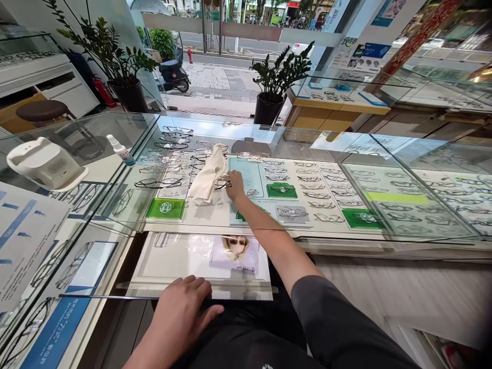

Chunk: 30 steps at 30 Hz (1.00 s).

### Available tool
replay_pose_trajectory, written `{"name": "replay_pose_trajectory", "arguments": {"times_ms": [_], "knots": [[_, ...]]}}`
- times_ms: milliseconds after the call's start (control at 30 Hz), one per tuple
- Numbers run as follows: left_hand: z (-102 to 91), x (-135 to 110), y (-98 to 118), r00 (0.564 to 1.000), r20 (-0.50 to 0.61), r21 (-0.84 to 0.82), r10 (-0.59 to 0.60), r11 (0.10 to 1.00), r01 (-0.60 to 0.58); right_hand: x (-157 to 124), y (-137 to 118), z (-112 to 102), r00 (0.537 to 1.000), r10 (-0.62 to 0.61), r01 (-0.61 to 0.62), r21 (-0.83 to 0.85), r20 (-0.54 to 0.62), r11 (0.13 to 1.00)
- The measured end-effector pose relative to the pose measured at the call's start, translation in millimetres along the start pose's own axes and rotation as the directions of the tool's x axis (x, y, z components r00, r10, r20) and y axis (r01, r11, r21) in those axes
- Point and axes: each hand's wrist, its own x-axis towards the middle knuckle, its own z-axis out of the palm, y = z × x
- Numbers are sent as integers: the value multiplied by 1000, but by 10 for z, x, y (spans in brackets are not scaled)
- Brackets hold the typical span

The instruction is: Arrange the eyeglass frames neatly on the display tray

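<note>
A: Biggest first. Go.
B: Glass tabletop (209,218), spanning most of the view. Frame rows (315,195) visible through it, neatly set out. Pale lower shelf (172,261) on the near side, printed card (249,259) on it.
A: How far along?
B: Looks mid-handling, my judgement. One pair is at the right hand; a loose group of glasses (158,183) sits out to the left. Which are done and which are left, can't tell.
A: Other big stuff?
B: White device (52,161), far left.
A: Hands?
B: Left hand (184,310): palm down at the lower shelf's front edge, fingers side by side, thumb out, nothing held. Right hand (235,185): arm stretched over the tabletop, fingers drawn in narrow at the dark glasses. Gripping or only touching? Can't tell, fingertips hidden.
A: Next size down?
B: Cream cloth (209,177), rumpled, just left of the right hand. Spray bottle (121,150), upright-ish, near the white device.
A: And the pair itself?
B: Dark glasses (222,183), between cloth and right hand, partly covered.
</note>
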Motion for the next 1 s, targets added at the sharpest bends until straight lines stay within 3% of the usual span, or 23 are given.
{"name": "replay_pose_trajectory", "arguments": {"times_ms": [100,200,567,1000], "knots": [[-5,7,5,1000,18,-32,-14,999,15,47,335,95,976,217,-219,-64,-33,974],[-7,6,5,999,39,-58,-25,998,28,61,606,197,954,296,-298,-102,-39,949],[-123,15,61,983,154,-66,-102,991,113,42,1198,474,977,212,-212,-111,-13,971],[-105,26,67,975,181,-71,-130,987,145,179,1273,612,969,243,-238,-111,38,965]]}}
